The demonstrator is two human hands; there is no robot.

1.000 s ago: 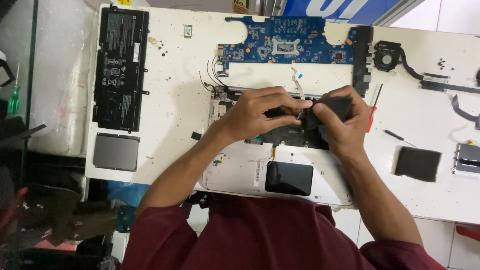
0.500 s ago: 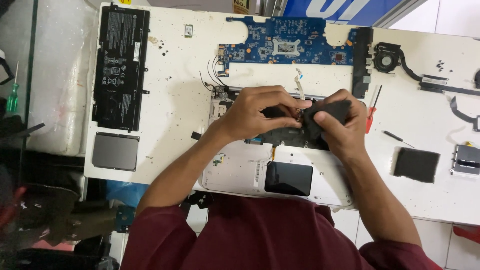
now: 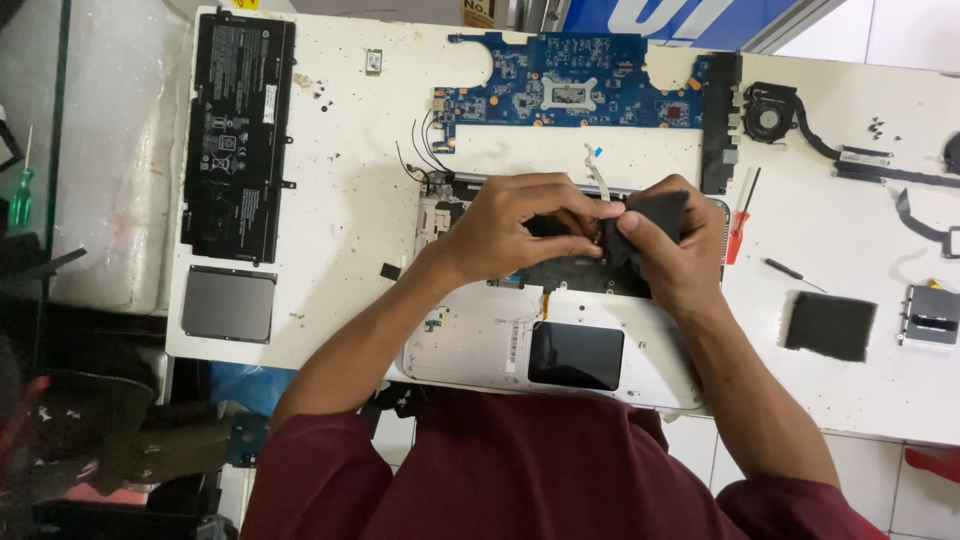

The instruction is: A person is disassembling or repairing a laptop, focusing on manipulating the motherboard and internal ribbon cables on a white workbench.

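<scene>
A silver laptop base (image 3: 470, 345) lies open on the white table, its black keyboard underside partly hidden by my hands. My right hand (image 3: 672, 255) grips a black film sheet (image 3: 660, 215) lifted off the keyboard area. My left hand (image 3: 510, 225) pinches the edge of the same sheet where the two hands meet, over the laptop's top half. A dark rectangular touchpad opening (image 3: 576, 356) shows in the near part of the base. A white ribbon cable (image 3: 598, 170) curls up just beyond my fingers.
A blue motherboard (image 3: 570, 90) lies beyond the laptop, a black battery (image 3: 237, 135) at left with a grey touchpad panel (image 3: 228, 303) below it. At right are a fan with heat pipe (image 3: 790, 115), a red screwdriver (image 3: 738, 225), a black pad (image 3: 830, 325) and a drive (image 3: 932, 315).
My hands stay over the keyboard area; the black sheet in my right hand has shifted slightly as both hands work its edge.
</scene>
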